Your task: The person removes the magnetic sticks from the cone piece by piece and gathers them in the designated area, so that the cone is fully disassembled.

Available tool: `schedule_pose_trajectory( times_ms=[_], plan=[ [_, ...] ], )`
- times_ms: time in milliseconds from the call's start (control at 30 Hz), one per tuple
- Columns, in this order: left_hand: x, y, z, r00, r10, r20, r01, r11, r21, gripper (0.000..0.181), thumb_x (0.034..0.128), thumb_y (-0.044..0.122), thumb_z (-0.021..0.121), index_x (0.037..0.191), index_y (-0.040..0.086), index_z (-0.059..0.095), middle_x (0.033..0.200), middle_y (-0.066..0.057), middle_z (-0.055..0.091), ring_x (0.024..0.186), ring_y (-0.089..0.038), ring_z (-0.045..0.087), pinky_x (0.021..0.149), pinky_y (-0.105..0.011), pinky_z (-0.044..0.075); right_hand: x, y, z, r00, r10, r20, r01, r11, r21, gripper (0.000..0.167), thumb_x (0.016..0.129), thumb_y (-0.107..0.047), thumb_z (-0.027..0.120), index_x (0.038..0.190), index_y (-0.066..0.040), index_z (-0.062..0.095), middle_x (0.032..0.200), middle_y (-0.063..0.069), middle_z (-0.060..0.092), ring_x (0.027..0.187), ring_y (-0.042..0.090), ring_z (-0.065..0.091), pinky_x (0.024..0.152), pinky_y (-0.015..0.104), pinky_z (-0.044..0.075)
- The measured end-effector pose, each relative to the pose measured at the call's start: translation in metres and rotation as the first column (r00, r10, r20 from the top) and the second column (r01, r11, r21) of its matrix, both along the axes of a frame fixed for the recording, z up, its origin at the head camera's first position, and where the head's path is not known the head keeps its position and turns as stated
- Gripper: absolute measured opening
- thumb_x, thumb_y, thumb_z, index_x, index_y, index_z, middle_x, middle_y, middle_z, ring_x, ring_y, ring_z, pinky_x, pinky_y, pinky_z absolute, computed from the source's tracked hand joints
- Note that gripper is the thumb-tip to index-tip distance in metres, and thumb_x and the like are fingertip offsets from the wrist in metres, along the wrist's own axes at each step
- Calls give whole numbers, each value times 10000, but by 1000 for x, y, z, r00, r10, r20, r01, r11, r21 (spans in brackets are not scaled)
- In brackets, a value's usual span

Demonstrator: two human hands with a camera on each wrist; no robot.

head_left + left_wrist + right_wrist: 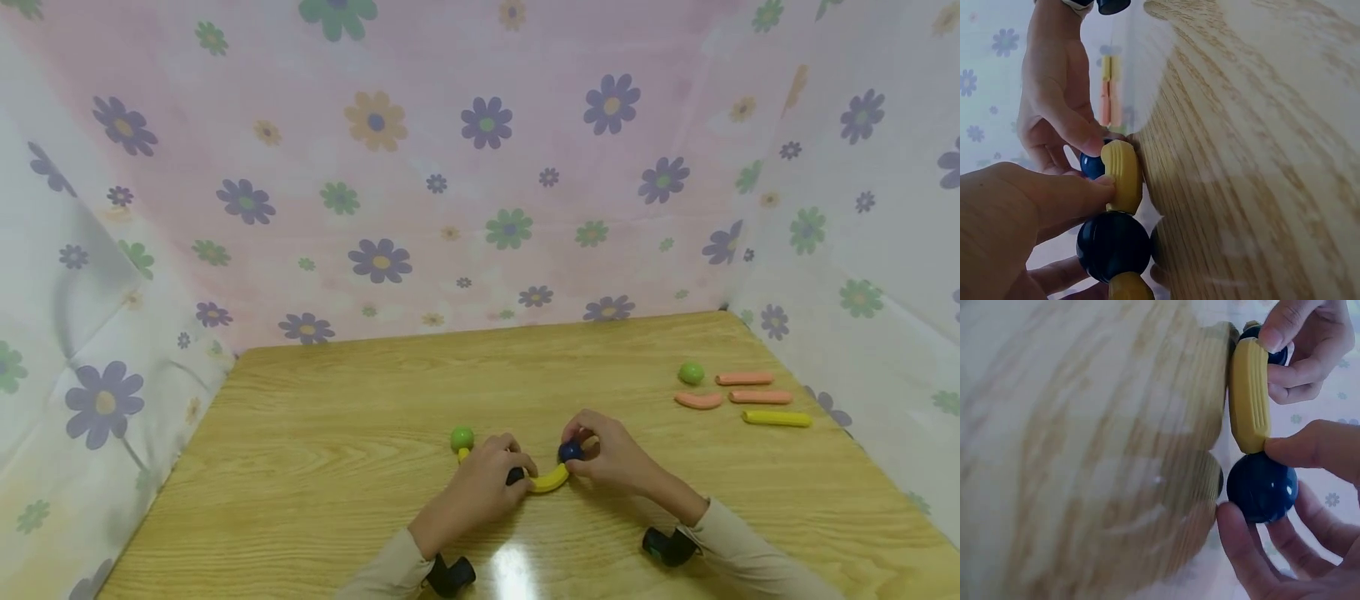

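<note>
A curved yellow toy rod (550, 480) joins two dark blue balls on the wooden table (337, 517). My left hand (486, 482) holds the left-hand ball (1114, 246), its thumb on the rod's near end. At the rod's other end, my right hand (617, 457) pinches the second ball (1262, 487) between thumb and fingers, the thumb tip touching the rod. Another yellow piece (1130, 287) meets the left ball and lies partly hidden beneath my left hand. Beyond its tip sits a green ball (462, 438).
On the table's right side lie a green ball (691, 373), a curved pink rod (698, 401), two straight pink rods (761, 397) and a straight yellow rod (777, 418). Flowered cloth (442, 192) hangs behind the table and along both sides.
</note>
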State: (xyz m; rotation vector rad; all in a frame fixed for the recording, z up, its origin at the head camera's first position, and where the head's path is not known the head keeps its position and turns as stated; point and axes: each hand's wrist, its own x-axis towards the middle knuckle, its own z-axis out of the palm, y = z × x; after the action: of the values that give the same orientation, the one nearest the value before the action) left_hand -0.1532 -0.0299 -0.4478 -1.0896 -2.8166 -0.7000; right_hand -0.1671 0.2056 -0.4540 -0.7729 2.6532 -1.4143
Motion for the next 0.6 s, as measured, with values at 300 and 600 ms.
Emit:
schedule_pose_trajectory(
  times_ms=[300, 600],
  plan=[
    [-1, -1, 2, 1000, 7, -12, -8, 998, -66, 117, 893, 332, 661, 971, 272, 726, 940, 78, 546, 826, -76, 482, 637, -216, 346, -3, 8, 3, 988, -122, -93, 128, 990, 59, 267, 710, 43, 753, 897, -72, 601, 890, 33, 538, 778, 175, 546, 613, 258, 512],
    [2, -4, -1, 1000, -23, -12, 22, 999, -45, 128, 884, 323, 676, 989, 262, 714, 971, 78, 537, 847, -74, 473, 653, -217, 330, -9, 24, 4, 989, -104, -105, 112, 991, 71, 237, 733, 54, 729, 913, -65, 632, 908, 40, 555, 785, 182, 556, 609, 257, 516]
  ],
)
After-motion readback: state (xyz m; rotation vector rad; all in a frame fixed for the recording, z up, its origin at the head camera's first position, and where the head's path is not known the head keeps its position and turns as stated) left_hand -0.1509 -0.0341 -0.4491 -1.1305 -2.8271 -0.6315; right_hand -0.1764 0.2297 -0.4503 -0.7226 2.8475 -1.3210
